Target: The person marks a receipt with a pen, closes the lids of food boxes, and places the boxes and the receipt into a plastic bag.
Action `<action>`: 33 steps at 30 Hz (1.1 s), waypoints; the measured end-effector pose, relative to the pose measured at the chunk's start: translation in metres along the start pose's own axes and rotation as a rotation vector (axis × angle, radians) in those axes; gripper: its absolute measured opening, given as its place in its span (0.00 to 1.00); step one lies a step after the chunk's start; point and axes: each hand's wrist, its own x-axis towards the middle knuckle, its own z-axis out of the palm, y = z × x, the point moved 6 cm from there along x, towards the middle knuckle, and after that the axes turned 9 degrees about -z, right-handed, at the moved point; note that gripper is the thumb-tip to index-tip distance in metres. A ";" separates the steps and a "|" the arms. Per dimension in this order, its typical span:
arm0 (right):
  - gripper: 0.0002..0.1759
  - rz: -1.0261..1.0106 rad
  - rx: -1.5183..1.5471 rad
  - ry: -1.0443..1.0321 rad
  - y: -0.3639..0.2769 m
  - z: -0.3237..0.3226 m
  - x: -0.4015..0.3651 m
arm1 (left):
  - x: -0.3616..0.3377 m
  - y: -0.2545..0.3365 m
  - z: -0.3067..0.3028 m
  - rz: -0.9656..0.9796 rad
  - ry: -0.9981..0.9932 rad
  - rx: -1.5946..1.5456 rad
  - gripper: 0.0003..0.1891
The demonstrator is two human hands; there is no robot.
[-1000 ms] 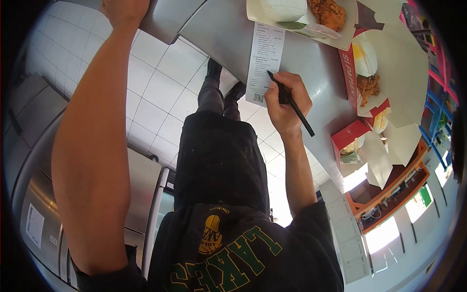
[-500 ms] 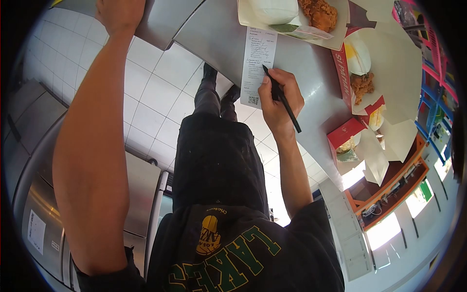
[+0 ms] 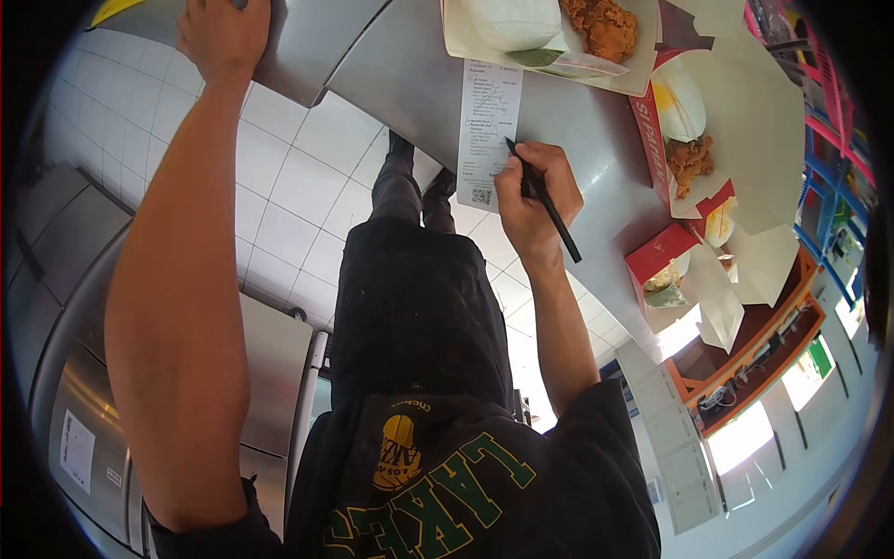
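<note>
My right hand (image 3: pixel 540 200) is closed round a black pen (image 3: pixel 551 210), its tip over the lower half of a printed receipt (image 3: pixel 489 140). The receipt bears handwritten pen strokes and a QR code at its near end, which lies along the counter's edge. The far end of the slip meets an open food box (image 3: pixel 456 42) with a white wrapped bundle (image 3: pixel 512 20) and fried chicken (image 3: pixel 601 30). At the upper left, my left hand (image 3: pixel 223 42) is at the steel counter (image 3: pixel 391 65); its fingers are mostly cut off by the frame.
Right of the receipt stand a red-sided open box (image 3: pixel 652 149) with a white bundle and fried chicken, and a smaller red box (image 3: pixel 659 253). Coloured plastic racks (image 3: pixel 824 177) rise beyond the counter. Steel cabinets (image 3: pixel 88 419) are at the left, over a tiled floor (image 3: pixel 289 196).
The pen tip has moved slightly down the receipt, toward its near end. My left hand sits a little lower in view, and the whole view has shifted slightly.
</note>
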 end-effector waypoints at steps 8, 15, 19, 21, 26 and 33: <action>0.09 0.050 0.032 -0.054 0.001 -0.003 -0.002 | -0.006 0.019 -0.016 -0.011 -0.004 -0.008 0.24; 0.09 -0.006 0.027 -0.054 -0.001 0.000 -0.001 | -0.009 0.030 -0.025 -0.060 -0.026 -0.033 0.20; 0.10 -0.048 0.001 -0.052 -0.004 0.002 0.003 | -0.009 0.028 -0.023 -0.057 -0.027 -0.016 0.20; 0.10 -0.040 0.000 -0.052 -0.001 0.000 0.002 | -0.008 0.028 -0.024 -0.027 0.002 -0.020 0.20; 0.09 -0.017 0.012 -0.036 -0.001 -0.003 0.001 | -0.007 0.027 -0.023 -0.022 0.015 -0.018 0.19; 0.08 -0.035 0.035 -0.048 0.001 -0.002 -0.001 | -0.008 0.027 -0.023 -0.012 0.019 -0.037 0.19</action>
